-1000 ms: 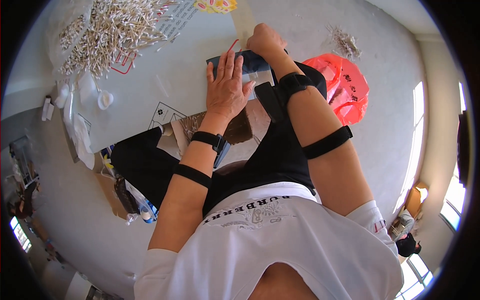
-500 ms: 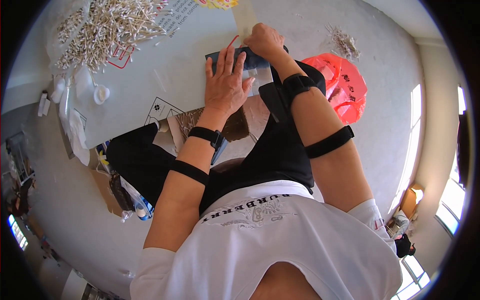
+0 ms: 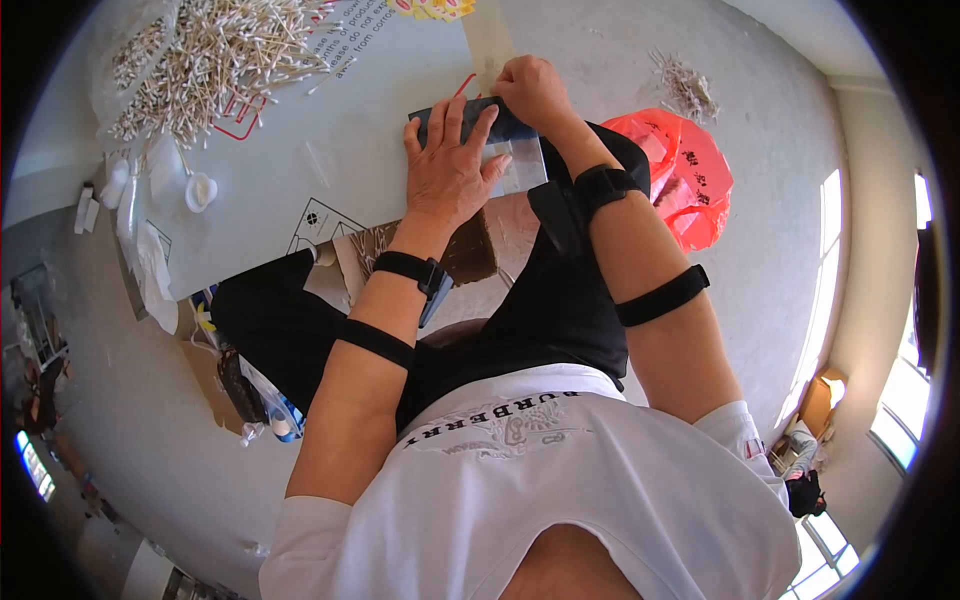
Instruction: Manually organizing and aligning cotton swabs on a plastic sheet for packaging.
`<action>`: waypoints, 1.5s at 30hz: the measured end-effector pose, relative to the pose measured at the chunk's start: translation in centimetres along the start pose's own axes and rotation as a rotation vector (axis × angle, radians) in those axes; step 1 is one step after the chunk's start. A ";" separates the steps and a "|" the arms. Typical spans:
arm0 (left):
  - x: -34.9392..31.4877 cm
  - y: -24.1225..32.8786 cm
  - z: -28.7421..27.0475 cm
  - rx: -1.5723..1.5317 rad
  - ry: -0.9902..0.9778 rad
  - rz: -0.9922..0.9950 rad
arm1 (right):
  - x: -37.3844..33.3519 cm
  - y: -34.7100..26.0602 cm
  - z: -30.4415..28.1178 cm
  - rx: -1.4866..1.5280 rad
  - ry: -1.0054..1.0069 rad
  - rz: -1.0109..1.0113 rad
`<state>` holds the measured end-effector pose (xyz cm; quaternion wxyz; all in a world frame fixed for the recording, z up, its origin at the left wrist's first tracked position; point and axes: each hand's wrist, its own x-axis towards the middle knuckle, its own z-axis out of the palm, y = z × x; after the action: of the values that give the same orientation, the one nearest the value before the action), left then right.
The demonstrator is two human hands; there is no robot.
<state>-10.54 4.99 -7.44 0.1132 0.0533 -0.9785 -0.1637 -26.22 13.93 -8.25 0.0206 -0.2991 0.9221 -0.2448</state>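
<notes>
My left hand (image 3: 447, 170) lies flat with its fingers spread over a dark blue-grey flat strip (image 3: 512, 124) at the table's right edge. My right hand (image 3: 535, 92) is curled into a fist at the strip's right end; whatever its fingers hold is hidden. Below the strip, a clear plastic piece (image 3: 520, 165) shows beside my left thumb. Many loose cotton swabs (image 3: 230, 70) are heaped on the grey table (image 3: 270, 180) at the far left.
Beneath the near table edge, a cardboard box (image 3: 475, 250) sits between my legs, with swabs beside it. A red plastic bag (image 3: 700, 180) stands right of my knee. More swabs (image 3: 685, 85) lie on the floor. A round white container (image 3: 201, 190) and yellow packet (image 3: 432, 8) are on the table.
My right fist has shifted slightly, and its forearm has swung a little to the right. My left hand has slid slightly left. The dark strip's right end no longer shows beyond my right fist.
</notes>
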 end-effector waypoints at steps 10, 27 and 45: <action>0.3 0.4 -0.2 -0.039 -0.003 0.003 | 4.6 2.3 1.2 -0.081 -0.346 0.451; 0.0 0.0 -0.2 -0.025 0.001 -0.017 | 0.2 -1.8 -0.2 -0.084 -0.069 0.199; -0.5 -0.9 0.2 -0.189 0.121 -0.003 | -5.2 0.1 -2.5 0.587 -0.042 0.465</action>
<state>-10.07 4.21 -8.00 0.1762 0.0538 -0.9501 -0.2519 -22.42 17.99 -6.67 0.1795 -0.0680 0.8552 -0.4814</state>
